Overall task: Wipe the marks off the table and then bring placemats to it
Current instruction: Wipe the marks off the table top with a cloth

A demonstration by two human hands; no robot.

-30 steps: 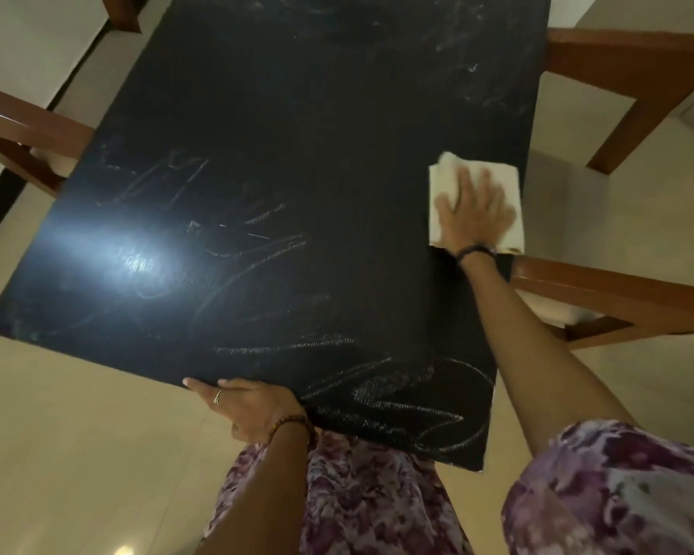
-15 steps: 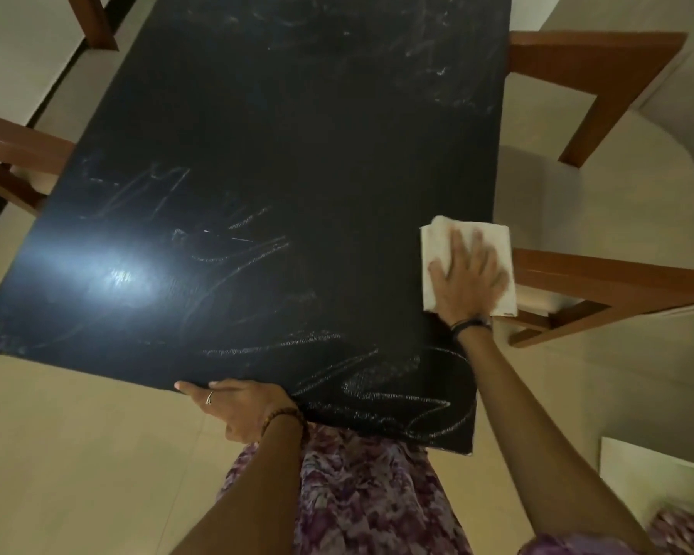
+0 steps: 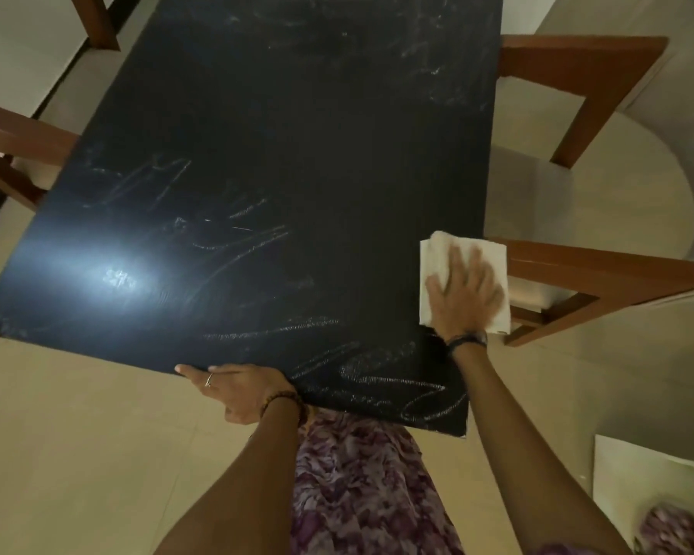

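wiping stage, entry for the moment: your right hand (image 3: 466, 292) lies flat with fingers spread on a folded white cloth (image 3: 463, 284), pressing it onto the black table (image 3: 281, 162) at the table's right edge, part of the cloth overhanging toward the wooden chair (image 3: 601, 274) just beside that edge.

your left hand (image 3: 237, 388) grips the table's near edge, thumb on top and fingers curled under, which looks like bracing.

item, marks (image 3: 381, 378): pale chalky scribbles, thickest at the table's near right corner, more across its middle, faint smears at its far end. most of the wiping looks undone.

item, cloth: soft, light, limp; likely to bunch or slide off the edge unless you keep the palm flat on its middle. to lift it, pinch a folded corner.

item, table top: glossy and hard, probably slick under the cloth.

placemats: none identifiable in view.
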